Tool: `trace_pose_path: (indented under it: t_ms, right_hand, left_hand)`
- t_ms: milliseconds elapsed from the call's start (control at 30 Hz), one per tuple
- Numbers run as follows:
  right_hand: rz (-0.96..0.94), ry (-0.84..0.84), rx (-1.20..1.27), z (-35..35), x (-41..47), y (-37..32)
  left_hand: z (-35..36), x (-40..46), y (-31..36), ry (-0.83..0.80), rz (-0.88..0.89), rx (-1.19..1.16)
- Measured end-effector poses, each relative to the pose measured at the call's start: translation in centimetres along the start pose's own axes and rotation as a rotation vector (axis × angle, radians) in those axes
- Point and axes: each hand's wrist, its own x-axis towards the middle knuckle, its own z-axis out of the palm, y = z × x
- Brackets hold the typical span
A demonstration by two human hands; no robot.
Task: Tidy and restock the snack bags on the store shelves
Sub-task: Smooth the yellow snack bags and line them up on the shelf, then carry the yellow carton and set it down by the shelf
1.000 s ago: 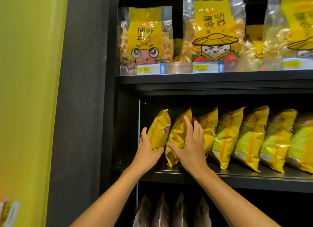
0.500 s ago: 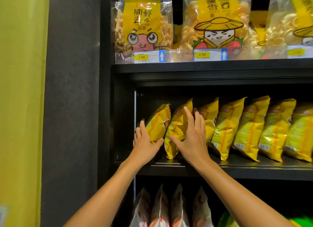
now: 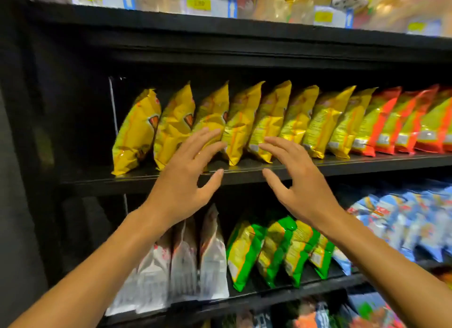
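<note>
Head view of a black shelf unit. On the middle shelf (image 3: pixel 244 173), a flat dark board with a smooth, faintly reflective front lip, stands a row of yellow snack bags (image 3: pixel 266 122): glossy crinkled foil pillows with crimped top seams, each leaning to the right against the next. To their right the row continues with red-and-yellow bags (image 3: pixel 381 124) of the same puffed shape. A thin clear divider (image 3: pixel 113 102) stands upright at the left end of the row.

The left hand (image 3: pixel 181 180) is spread, fingers straight and apart, its fingertips over the lower front of the third yellow bag; whether they touch the foil cannot be told. The right hand (image 3: pixel 293 180) is likewise released, fingers loosely extended toward the fifth bag, grasping nothing.

The shelf below holds white paper-like bags (image 3: pixel 186 261) with flat matt sides, green-and-yellow bags (image 3: pixel 269 249) and, blurred, blue bags (image 3: pixel 403 220). Price tags (image 3: pixel 198 4) line the edge of the top shelf.

Compared with half a second earlier, both hands have come off the two leftmost yellow bags and shifted rightward along the row, and the view has dropped and swung right, so the green wall is gone and the lower shelf shows.
</note>
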Motion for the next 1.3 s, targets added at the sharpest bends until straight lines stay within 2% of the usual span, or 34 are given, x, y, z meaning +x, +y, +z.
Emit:
trace_pose_path:
  t_ms: [100,400,600,800,1100,1300]
  right_hand:
    - [0.024,-0.108,-0.082,-4.4,-6.6,4.3]
    - [0.33,-0.412,-0.255,-21.0,-28.5,17.2]
    - [0.608,-0.553,-0.348,-31.6,-41.4,22.9]
    - [0.864,-0.574,-0.429,-40.4,-49.2,27.7]
    - [1.104,-0.591,-0.643,-51.0,-54.8,36.4]
    - [1.312,-0.585,-0.719,-57.0,-58.1,42.6]
  left_hand:
    - [5.0,-0.1,5.3,-0.153,0.076,-0.007]
    - [24.8,0.7,25.4,-0.496,0.258,-0.056]
    - [36.7,0.4,39.0,-0.699,0.366,-0.163]
    - [46.5,2.0,48.5,-0.871,0.41,-0.295]
    - [60.6,8.2,60.0,-0.88,0.419,-0.45]
    - [70.7,13.9,67.8,-0.945,0.51,-0.473]
